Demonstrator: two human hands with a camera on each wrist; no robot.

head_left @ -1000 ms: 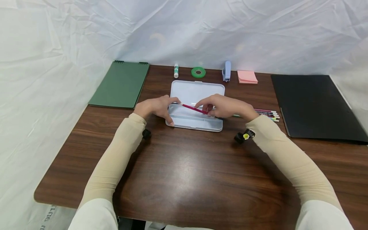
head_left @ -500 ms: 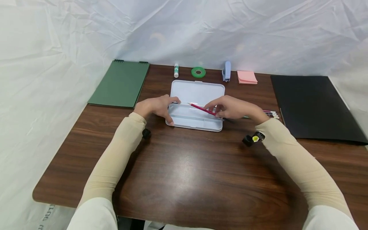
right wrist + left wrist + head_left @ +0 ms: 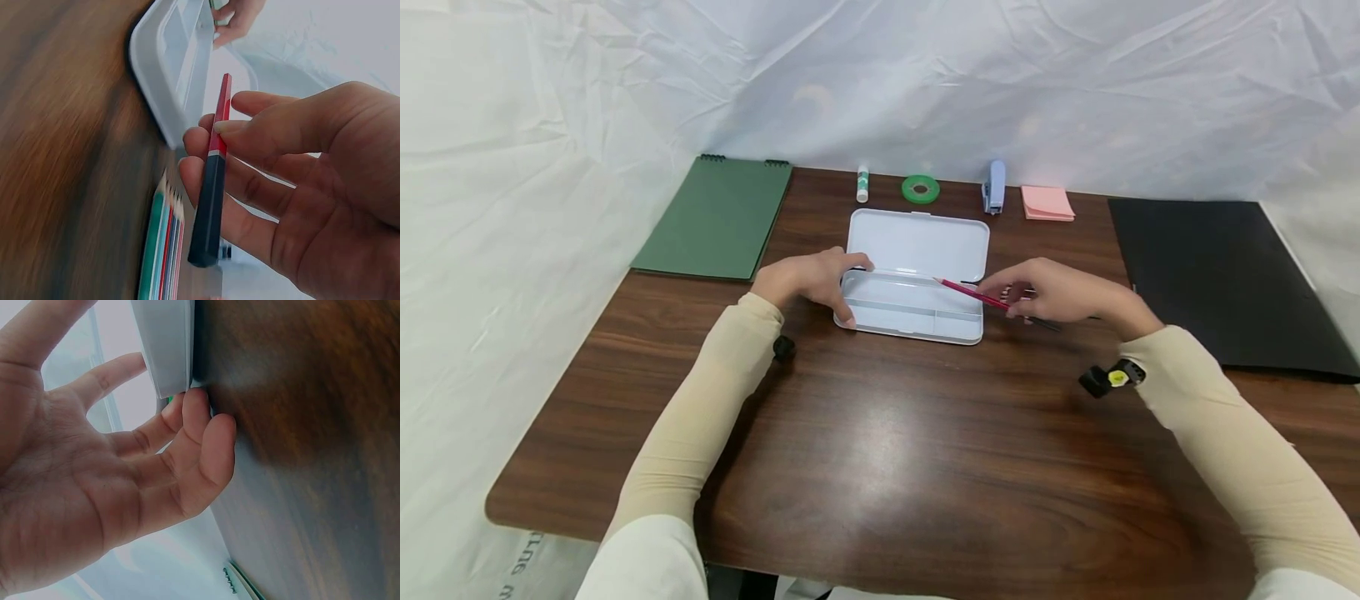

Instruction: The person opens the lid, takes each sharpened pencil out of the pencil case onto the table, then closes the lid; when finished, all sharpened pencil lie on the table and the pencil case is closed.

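Left hand (image 3: 808,279): fingers curled over case (image 3: 910,312) end, steadying it.
Right hand (image 3: 1060,293): pinched red pencil (image 3: 972,293).
Writing: none legible.

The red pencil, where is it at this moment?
In the head view the red pencil is pinched in the right hand, its tip over the right end of the open pencil case.

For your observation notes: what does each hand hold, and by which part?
The right hand pinches a red-and-black pencil mid-shaft. The left hand grips the open case's left end.
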